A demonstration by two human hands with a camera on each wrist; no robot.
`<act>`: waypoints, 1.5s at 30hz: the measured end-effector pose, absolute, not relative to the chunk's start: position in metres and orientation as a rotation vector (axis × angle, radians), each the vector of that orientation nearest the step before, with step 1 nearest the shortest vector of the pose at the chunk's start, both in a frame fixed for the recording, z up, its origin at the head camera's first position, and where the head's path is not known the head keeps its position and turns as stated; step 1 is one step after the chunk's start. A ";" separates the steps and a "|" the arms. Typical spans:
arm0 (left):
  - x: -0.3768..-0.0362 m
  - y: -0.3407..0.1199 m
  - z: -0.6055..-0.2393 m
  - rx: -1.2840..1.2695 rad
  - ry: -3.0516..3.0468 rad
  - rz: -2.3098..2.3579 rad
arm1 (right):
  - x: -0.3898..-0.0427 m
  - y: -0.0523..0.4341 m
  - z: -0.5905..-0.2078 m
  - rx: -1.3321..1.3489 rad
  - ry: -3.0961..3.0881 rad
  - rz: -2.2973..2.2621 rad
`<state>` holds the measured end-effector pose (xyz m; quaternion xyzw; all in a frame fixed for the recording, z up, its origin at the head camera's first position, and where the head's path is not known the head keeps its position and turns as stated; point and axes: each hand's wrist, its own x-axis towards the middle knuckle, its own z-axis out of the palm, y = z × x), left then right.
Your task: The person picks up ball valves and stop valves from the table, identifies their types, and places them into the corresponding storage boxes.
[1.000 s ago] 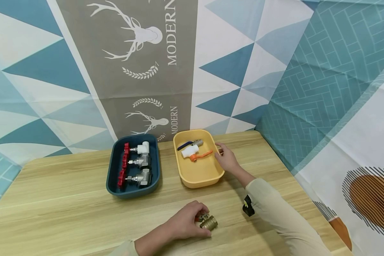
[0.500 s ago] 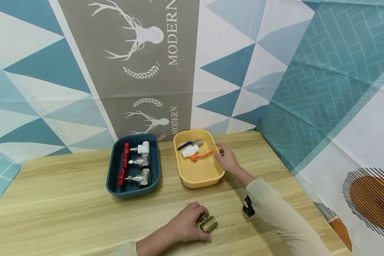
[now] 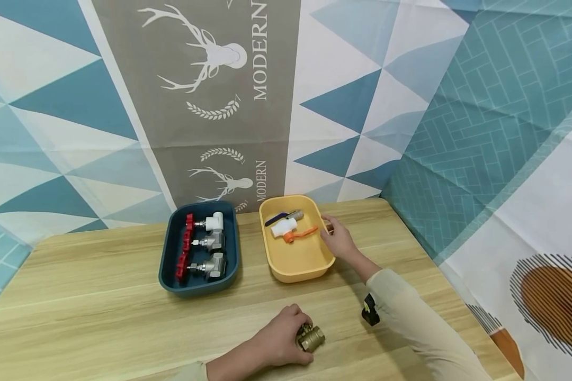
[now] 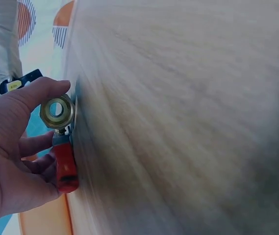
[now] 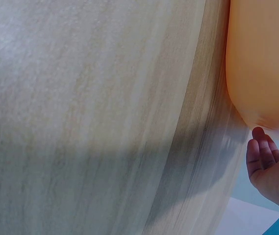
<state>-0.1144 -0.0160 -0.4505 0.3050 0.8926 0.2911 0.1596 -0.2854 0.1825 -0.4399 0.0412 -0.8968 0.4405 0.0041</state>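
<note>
My left hand (image 3: 286, 336) holds a brass ball valve (image 3: 312, 339) low over the front of the wooden table. In the left wrist view the thumb lies along the valve's round body (image 4: 57, 111), and fingers reach behind its red lever handle (image 4: 65, 169). From the head view that handle is mostly hidden by the hand. My right hand (image 3: 339, 238) touches the right rim of the yellow tray (image 3: 299, 276), fingers loosely bent against its outer wall. Inside this tray lie a white valve with an orange lever (image 3: 284, 228) and a metal valve with a blue lever (image 3: 293, 215).
Left of the yellow tray stands a dark blue tray (image 3: 197, 290) with three valves in a column, their red wheel handles (image 3: 186, 241) facing left. A black wrist device (image 3: 370, 310) sits at the right sleeve. Patterned cloth (image 3: 229, 121) hangs behind the table.
The left hand has turned the brass valve slightly, and its red handle has gone out of sight in the head view. The right hand stays at the yellow tray's rim.
</note>
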 end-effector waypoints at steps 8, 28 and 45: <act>-0.113 -0.016 -0.449 0.903 2.537 0.842 | -0.285 0.183 -0.441 0.129 -2.808 1.375; -0.123 -0.027 -0.430 0.889 2.539 1.037 | -0.290 0.185 -0.444 0.134 -2.809 1.390; -0.137 -0.039 -0.412 0.781 2.568 1.227 | -0.289 0.186 -0.445 0.134 -2.800 1.398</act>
